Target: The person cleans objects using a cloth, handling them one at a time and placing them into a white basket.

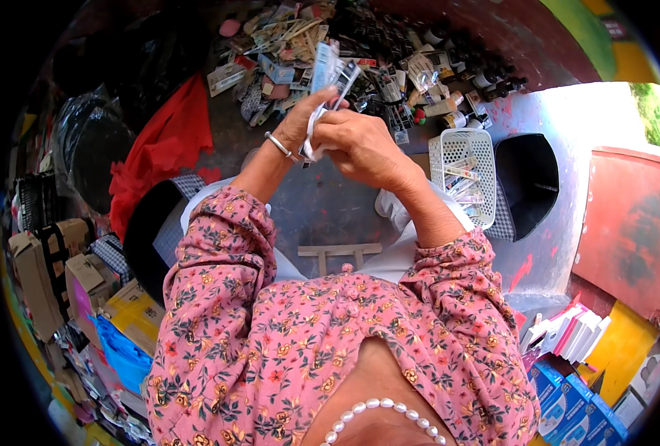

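Note:
Both of my hands are raised together above the near edge of a heap of small packaged goods. My left hand (300,120), with a bangle at the wrist, is closed around a slim, flat packet (347,77) with a dark and pale front. A crumpled white cloth (310,138) is bunched between the hands, against the packet. My right hand (361,145) has its fingers curled and pinches the cloth. The packet's lower part is mostly hidden by my fingers. Beyond my hands lies the heap (293,37) of cards, packets and loose items.
A white perforated basket (477,141) holding several slim packets stands right of my right arm, beside a dark open bag (527,178). Dark bottles (486,78) lie at the far right. Red fabric (163,149) drapes at left; cardboard boxes (40,275) stack lower left, blue boxes (579,405) lower right.

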`<state>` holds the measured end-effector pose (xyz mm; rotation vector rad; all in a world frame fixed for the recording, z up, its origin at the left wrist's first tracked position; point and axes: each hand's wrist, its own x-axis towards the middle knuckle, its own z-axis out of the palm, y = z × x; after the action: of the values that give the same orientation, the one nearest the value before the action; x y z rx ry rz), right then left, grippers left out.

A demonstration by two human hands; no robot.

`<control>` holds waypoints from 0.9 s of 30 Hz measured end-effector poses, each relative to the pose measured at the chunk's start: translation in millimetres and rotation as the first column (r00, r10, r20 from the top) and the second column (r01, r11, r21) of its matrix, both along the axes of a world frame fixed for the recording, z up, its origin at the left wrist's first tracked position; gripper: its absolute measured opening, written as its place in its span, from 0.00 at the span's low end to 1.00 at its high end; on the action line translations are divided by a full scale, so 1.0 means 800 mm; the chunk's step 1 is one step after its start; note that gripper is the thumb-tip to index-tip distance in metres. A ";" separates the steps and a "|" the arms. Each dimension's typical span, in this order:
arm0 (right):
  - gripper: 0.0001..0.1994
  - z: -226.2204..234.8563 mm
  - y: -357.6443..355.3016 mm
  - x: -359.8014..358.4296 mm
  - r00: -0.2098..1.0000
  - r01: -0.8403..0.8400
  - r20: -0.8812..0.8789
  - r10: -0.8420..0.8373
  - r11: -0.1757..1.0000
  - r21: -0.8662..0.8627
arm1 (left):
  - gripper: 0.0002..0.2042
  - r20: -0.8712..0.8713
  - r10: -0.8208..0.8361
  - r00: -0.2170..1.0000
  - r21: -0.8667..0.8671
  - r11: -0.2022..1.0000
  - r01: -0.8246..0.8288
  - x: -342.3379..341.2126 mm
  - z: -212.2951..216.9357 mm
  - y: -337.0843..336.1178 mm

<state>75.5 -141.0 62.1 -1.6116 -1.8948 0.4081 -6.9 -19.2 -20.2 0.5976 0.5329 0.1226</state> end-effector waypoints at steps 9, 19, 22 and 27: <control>0.11 0.004 -0.016 0.071 0.116 0.313 -0.782 -0.612 0.770 -0.556 | 0.13 0.298 0.023 0.954 -0.133 0.991 0.018 -0.016 0.024 0.006; 0.23 -0.002 -0.003 0.077 0.090 -0.211 -0.884 -0.458 0.859 -0.467 | 0.21 0.437 -0.399 0.806 -0.076 0.877 0.475 -0.025 0.038 -0.018; 0.24 0.015 -0.002 0.075 0.208 -0.253 -0.886 -0.415 0.852 -0.459 | 0.23 0.296 -0.484 0.824 -0.073 0.848 0.524 -0.024 0.043 -0.024; 0.14 0.009 -0.001 0.066 0.210 0.028 -0.822 -0.529 0.844 -0.536 | 0.22 0.121 -0.482 0.868 0.163 0.872 0.461 -0.018 0.048 -0.026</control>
<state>128.5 -141.7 69.1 -1.3209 -0.4890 1.3520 -20.9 -39.9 18.4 0.8229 0.2115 -0.2635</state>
